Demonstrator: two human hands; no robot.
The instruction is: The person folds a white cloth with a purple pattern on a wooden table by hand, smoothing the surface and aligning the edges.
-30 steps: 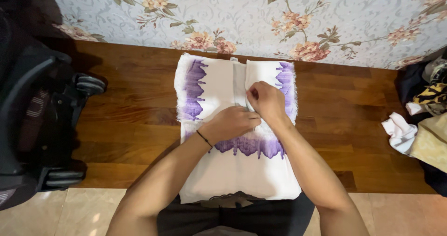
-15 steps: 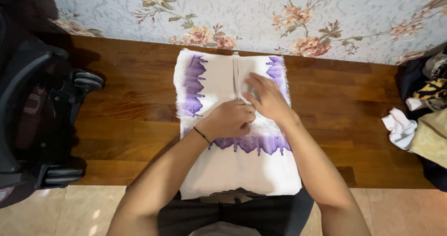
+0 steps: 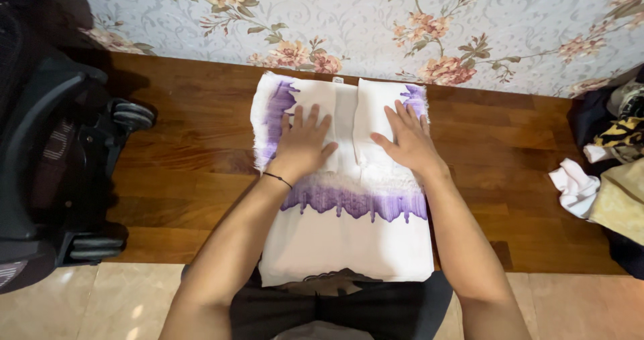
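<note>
1. two hands pressed flat on a folded white garment with purple dye edging [image 3: 349, 239], spread on a wooden floor strip [image 3: 181, 179] right under both palms.
2. left hand [image 3: 303, 145] laid open, fingers fanned wide, gripping nothing; set on the left folded-in panel, likely to pin that flap down.
3. right hand [image 3: 408, 141] likewise open and flat, fingers apart, holding nothing; resting on the right folded-in panel, mirroring the left.
4. between the hands, a narrow gap where the two flaps nearly meet; palms placed either side, so each fold stays creased, by the look of it.
5. below the wrists, more of the cloth running back toward the lap, with a purple drip band just behind the palms.
6. beyond the fingertips, floral wallpaper [image 3: 376, 25], close to the top edge of the cloth.
7. well left of the left hand, a black wheeled chair base [image 3: 60, 165]; well right of the right hand, a heap of other clothes [image 3: 610, 172], apart from the cloth.
</note>
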